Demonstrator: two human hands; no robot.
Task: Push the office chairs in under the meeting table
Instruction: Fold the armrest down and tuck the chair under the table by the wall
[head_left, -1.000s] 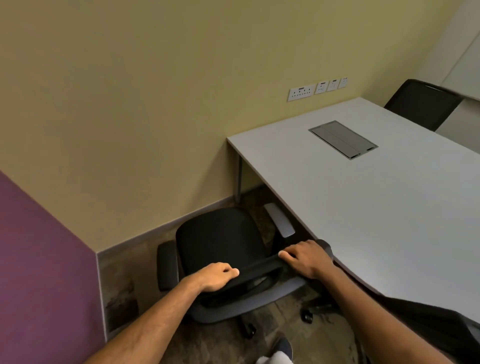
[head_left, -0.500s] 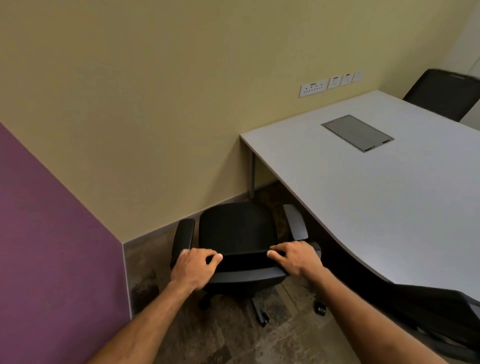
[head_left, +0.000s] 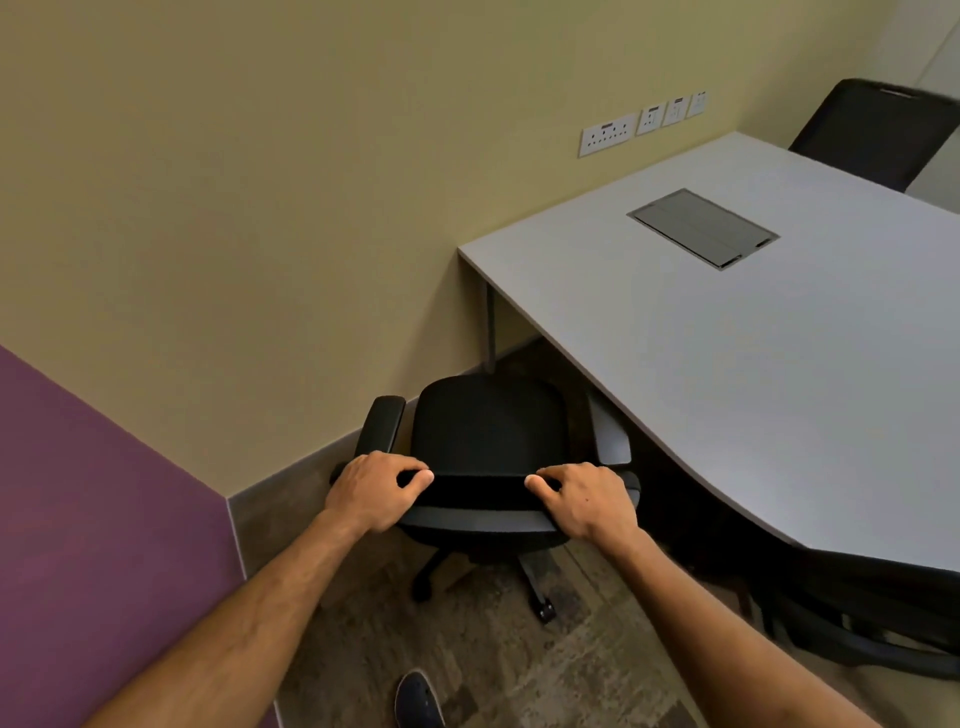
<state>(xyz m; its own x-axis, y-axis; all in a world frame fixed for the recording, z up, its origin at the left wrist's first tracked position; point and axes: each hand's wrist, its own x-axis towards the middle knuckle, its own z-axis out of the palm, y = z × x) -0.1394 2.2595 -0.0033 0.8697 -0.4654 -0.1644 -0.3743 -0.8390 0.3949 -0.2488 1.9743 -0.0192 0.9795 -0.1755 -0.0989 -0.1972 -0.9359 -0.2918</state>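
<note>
A black office chair (head_left: 488, 426) on castors stands in front of me, at the left end of the grey meeting table (head_left: 779, 364). Its seat faces the yellow wall and its right armrest sits just under the table's edge. My left hand (head_left: 376, 491) grips the left end of the chair's backrest top. My right hand (head_left: 587, 501) grips the right end. A second black chair (head_left: 878, 130) stands at the table's far side, top right. A third dark chair (head_left: 857, 613) sits tucked under the table's near edge at the right.
A yellow wall with a row of sockets (head_left: 639, 124) runs behind the table. A purple wall (head_left: 93, 545) closes the left side. A grey cable hatch (head_left: 704, 227) is set in the tabletop. My shoe (head_left: 418, 699) shows on the patterned carpet below.
The chair has turned from angled to square-on and rolled toward the wall and the table's end. My left hand shifted out to the backrest's left end. My view swung left.
</note>
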